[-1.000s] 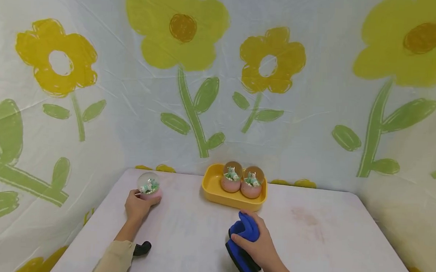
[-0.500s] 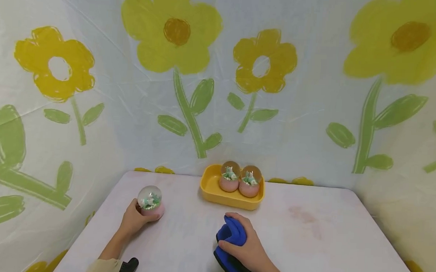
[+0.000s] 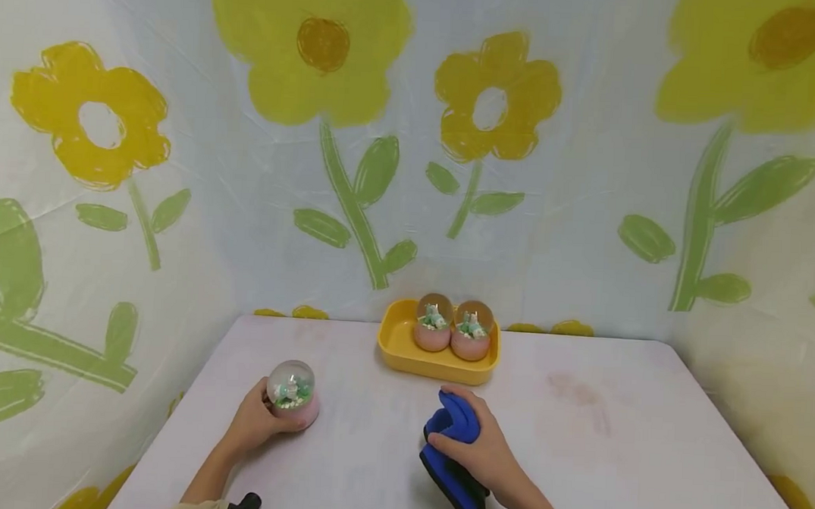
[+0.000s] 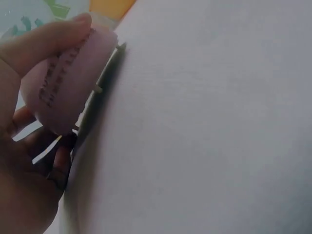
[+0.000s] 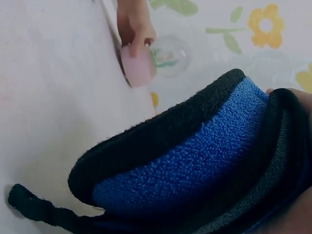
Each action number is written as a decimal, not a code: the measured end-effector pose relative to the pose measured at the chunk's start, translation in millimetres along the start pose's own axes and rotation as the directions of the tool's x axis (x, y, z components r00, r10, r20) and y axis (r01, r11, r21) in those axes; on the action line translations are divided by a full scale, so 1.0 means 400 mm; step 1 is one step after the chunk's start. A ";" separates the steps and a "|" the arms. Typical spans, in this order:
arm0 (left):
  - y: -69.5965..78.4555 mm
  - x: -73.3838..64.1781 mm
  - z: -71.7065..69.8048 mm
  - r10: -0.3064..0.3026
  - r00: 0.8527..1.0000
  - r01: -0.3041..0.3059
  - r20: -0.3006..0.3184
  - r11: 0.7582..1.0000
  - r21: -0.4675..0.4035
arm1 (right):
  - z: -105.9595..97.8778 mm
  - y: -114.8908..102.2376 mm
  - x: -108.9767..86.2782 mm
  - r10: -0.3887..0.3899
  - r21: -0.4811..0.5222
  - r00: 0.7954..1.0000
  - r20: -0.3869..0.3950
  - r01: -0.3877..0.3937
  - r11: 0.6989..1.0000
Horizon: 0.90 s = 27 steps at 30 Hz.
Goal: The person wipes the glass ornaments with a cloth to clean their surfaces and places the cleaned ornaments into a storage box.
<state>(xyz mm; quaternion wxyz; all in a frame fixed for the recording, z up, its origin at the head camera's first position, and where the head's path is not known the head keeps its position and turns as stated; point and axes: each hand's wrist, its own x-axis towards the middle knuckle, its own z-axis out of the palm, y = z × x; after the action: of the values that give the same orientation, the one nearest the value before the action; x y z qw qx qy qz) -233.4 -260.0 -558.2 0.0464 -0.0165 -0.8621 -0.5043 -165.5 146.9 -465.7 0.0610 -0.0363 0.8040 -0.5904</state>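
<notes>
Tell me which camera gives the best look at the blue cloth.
The right wrist view: the blue cloth looms large there, showing its fuzzy texture and black trim. The head view shows it smaller, curled in the right hand; the left wrist view doesn't show it.

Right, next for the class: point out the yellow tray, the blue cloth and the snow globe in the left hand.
Yellow tray [image 3: 435,369], head view: its front wall.
Blue cloth [image 5: 187,163], right wrist view: its fuzzy side.
Snow globe [image 3: 293,392], head view: its clear dome.
</notes>
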 end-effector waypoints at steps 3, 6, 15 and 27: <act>-0.002 -0.026 0.001 -0.023 0.999 0.023 0.027 1.000 -0.015 | -0.005 0.007 -0.002 0.013 -0.008 1.000 -0.007 -0.013 1.000; 0.006 -0.034 0.002 -0.007 1.000 0.008 0.030 0.999 -0.043 | -0.014 0.011 -0.002 0.021 -0.027 1.000 -0.017 -0.022 0.999; 0.033 -0.018 0.024 0.080 0.997 -0.078 0.014 0.988 -0.136 | -0.038 0.021 0.005 0.039 -0.022 0.999 -0.023 -0.040 0.999; 0.113 -0.025 0.044 0.160 0.987 -0.152 0.012 0.956 -0.253 | -0.096 0.034 -0.010 0.046 -0.045 0.996 -0.075 -0.049 0.998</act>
<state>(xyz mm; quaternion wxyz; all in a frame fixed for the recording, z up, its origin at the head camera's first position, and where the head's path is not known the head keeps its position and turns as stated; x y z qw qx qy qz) -221.3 -222.5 -528.5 0.0695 -0.0983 -0.7880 -0.6038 -166.8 187.9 -467.0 0.0446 0.0032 0.8200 -0.5706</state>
